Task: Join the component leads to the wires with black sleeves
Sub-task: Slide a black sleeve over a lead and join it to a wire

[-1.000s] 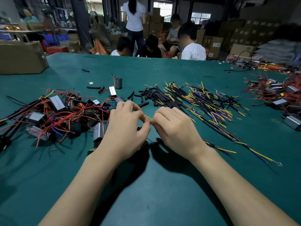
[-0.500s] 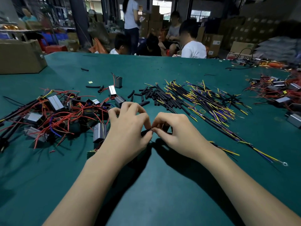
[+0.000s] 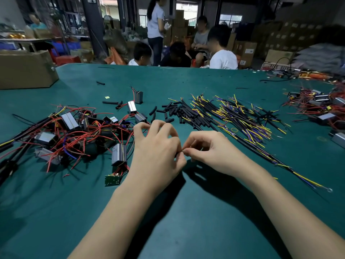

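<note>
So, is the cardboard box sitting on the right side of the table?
No, the cardboard box sits at the far left of the table, beyond the red wire pile.

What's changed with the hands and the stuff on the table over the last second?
The right hand has opened its knuckles outward, still pinching something small against the left hand, which keeps its grip. The wire bundles, loose black sleeves and component pile lie unchanged.
</note>
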The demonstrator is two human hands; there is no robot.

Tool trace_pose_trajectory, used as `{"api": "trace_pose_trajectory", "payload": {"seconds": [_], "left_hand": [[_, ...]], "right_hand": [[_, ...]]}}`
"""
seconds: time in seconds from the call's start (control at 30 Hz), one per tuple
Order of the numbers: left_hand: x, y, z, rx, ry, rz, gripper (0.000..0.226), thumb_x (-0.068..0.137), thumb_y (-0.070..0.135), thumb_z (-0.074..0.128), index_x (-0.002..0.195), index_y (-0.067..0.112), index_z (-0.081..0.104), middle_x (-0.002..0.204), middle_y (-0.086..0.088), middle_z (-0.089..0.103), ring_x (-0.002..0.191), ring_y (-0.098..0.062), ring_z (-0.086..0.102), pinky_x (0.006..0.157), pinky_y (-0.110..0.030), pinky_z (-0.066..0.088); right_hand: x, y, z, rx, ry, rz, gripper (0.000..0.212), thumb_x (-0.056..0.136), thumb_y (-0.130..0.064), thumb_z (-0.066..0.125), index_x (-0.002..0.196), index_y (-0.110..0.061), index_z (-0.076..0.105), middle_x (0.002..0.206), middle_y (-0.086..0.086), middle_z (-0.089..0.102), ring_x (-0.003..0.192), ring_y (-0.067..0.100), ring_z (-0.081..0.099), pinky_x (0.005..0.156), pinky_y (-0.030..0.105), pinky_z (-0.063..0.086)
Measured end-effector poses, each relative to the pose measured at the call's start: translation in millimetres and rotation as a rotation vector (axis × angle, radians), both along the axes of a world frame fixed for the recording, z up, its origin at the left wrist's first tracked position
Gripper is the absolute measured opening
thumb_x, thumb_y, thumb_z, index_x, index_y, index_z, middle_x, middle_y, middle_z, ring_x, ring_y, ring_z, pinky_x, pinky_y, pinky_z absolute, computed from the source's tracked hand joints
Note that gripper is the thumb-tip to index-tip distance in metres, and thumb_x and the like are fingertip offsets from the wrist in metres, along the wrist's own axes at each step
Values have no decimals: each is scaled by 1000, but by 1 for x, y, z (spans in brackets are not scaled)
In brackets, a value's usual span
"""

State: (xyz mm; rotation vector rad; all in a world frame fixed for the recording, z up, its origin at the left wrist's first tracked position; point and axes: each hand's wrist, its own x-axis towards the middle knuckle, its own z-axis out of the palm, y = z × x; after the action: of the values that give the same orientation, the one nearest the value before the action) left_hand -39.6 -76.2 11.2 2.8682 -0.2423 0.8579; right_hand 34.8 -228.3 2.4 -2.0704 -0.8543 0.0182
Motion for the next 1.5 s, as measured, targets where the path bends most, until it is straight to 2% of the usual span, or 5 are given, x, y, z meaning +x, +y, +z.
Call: {"api": "trace_pose_trajectory", "payload": {"seconds": [0.33,0.87,1.03,1.23,1.5], "left_hand": [[4,3,-6,-89,45,26,18,83,37,62,72,25,69,93,12,57,103,-15,47,91,-36,18],[13,16,-5,-677,219,-26,19,69,41,65,57,27,60,80,11,61,88,-10,56,88,-30,33],[14,24,-3,-970,356,-2,20,75,19,72,56,18,65,54,5,57,48,-5,46,48,-14,38],[14,21,-5,-797,299,38,20,75,29,72,55,30,65,82,12,63,76,-5,59,75,-28,43],[14,31,2,-1020,538,35,15,76,24,70,68,12,72,73,-6,48,71,-13,40,69,-26,31]], "right_hand": [[-9,1,6,-86,-182,5,8,82,-8,69,74,-10,67,71,-2,61,57,-8,51,55,4,35],[-22,18,7,-280,-908,-77,10,78,-7,53,69,-7,57,70,8,55,60,27,50,55,34,39],[-23,21,2,-193,-764,-101,6,80,-6,61,74,-6,60,74,6,57,68,27,54,60,39,42],[-17,12,-2,-117,-485,-26,3,87,-11,62,83,-10,61,81,-4,59,75,16,56,75,38,44],[-21,23,2,-284,-1012,-48,11,83,-8,54,72,-9,59,69,5,56,61,25,50,57,34,37]]}}
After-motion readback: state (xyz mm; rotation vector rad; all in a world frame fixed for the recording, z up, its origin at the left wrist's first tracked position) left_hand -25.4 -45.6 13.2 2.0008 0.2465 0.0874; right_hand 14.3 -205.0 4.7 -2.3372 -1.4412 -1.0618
